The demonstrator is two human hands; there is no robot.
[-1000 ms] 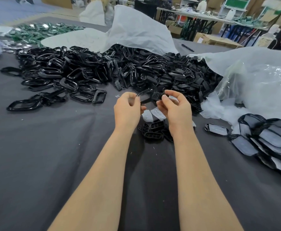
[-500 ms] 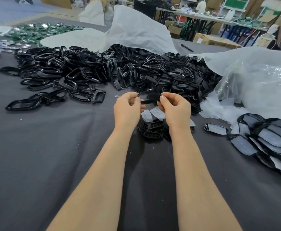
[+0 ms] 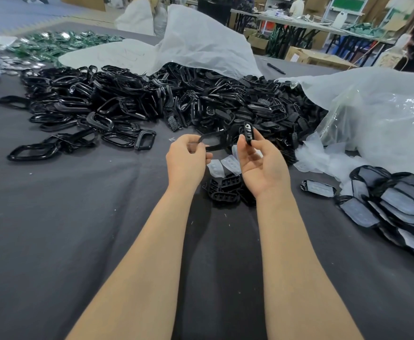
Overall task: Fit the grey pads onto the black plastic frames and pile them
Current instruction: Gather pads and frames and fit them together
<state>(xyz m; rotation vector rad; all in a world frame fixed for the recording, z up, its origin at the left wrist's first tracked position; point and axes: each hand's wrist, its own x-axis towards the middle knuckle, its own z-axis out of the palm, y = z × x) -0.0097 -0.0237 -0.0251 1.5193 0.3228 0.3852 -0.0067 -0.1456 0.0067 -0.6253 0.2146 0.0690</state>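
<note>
Pulling our hands apart, we now hold two pieces; a moment ago both hands pinched one spot together. Our right hand (image 3: 262, 165), palm up, pinches a small black frame (image 3: 248, 133) with grey showing through its holes, so we think the pad is in. Our left hand (image 3: 186, 158) pinches a black ring frame (image 3: 213, 141). Both pieces hang above the dark cloth (image 3: 78, 229). Loose grey pads (image 3: 223, 165) lie just under our hands. The finished pile (image 3: 397, 202) sits to the right. We can read no words or brand names.
</note>
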